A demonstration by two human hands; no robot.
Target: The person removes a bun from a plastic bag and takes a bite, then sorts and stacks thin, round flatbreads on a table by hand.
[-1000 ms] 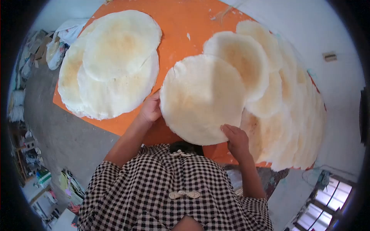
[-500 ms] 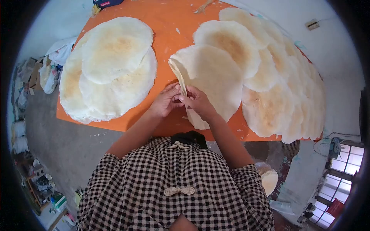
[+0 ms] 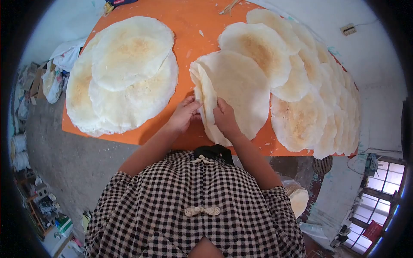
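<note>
Both hands work the near left edge of one large round flatbread (image 3: pixel 241 92) lying on the orange counter (image 3: pixel 193 26). The left hand (image 3: pixel 186 112) has its fingers curled and pinched on the folded flap (image 3: pixel 205 96) from the outer side. The right hand (image 3: pixel 223 115) presses on the flap from the inner side, fingers closed down on the bread. From this angle I cannot tell for sure whether the right thumb is tucked under the fold or only resting on top.

The flap stands up as a narrow fold along the bread's left rim, while the rest of the round lies flat, overlapping the row of flatbreads (image 3: pixel 309 86) that fans along the right side of the counter. To the left, well apart from the hands, sits a pile of flatbreads (image 3: pixel 124 73).

To fold well here, I would judge that the two hands should keep even pressure along the whole crease rather than at one point, since the thin bread looks likely to crack or tear at the rim. The right hand does best to hold the flat part down while the left rolls the flap over, keeping the fold straight and clear of the neighbouring rounds. The checked shirt (image 3: pixel 198 202) hangs just at the counter's near edge.
</note>
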